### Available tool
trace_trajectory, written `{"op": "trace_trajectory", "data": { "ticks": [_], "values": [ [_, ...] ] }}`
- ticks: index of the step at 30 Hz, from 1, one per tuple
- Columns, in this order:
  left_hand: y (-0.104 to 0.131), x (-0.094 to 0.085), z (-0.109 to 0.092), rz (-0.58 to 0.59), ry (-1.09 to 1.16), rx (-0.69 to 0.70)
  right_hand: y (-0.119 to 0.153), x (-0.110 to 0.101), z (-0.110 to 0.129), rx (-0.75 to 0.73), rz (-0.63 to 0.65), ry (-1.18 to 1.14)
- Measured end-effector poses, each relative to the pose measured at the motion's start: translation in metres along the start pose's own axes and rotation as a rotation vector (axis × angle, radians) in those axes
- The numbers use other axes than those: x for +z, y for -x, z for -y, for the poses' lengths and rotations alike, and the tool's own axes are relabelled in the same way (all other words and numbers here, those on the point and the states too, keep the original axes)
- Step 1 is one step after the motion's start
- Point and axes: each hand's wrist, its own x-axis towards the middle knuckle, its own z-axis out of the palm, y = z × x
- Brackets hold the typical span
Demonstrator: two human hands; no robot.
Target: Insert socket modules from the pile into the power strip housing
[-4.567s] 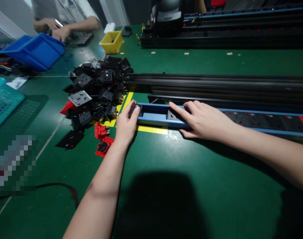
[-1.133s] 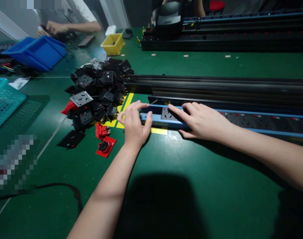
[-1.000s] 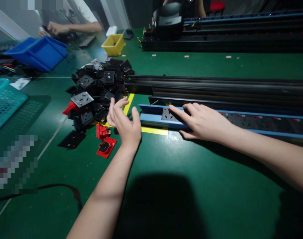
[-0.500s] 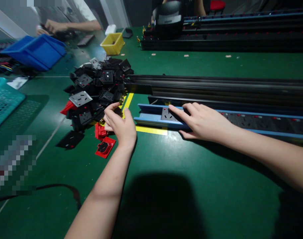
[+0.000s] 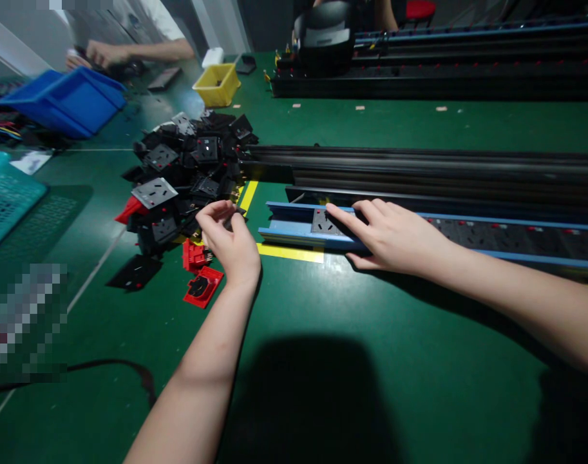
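Observation:
My left hand (image 5: 230,241) is at the right edge of a pile of black socket modules (image 5: 161,156). Its fingers and thumb are closed on a dark socket module (image 5: 236,212), mostly hidden by the hand. My right hand (image 5: 395,237) lies across a long blue channel (image 5: 284,227), thumb at the near side and fingers over the far side. Its index fingertip rests on a black socket module (image 5: 324,222) inside the channel. More socket modules (image 5: 496,237) sit in a row in the channel, right of that hand.
Two red socket parts (image 5: 203,287) lie below the pile. Black rails (image 5: 419,161) run behind the channel. A yellow bin (image 5: 217,86), a blue bin (image 5: 71,100) and a teal basket (image 5: 13,200) stand left. Another person's hand (image 5: 105,55) is at the far left.
My left hand's fingers have closed, and a dark socket module now shows between them. My right hand stays on the channel.

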Motion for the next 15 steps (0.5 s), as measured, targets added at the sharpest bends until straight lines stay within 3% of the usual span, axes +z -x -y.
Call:
{"op": "trace_trajectory", "data": {
  "ticks": [7, 15],
  "values": [
    [-0.0016, -0.0002, 0.0007, -0.013, 0.06, 0.056, 0.0003, 0.0001, 0.0003, 0.0, 0.005, -0.001],
    [-0.0021, -0.0059, 0.0045, -0.009, -0.128, 0.045, 0.0007, 0.0006, 0.0, -0.001, 0.006, 0.011]
  ]
}}
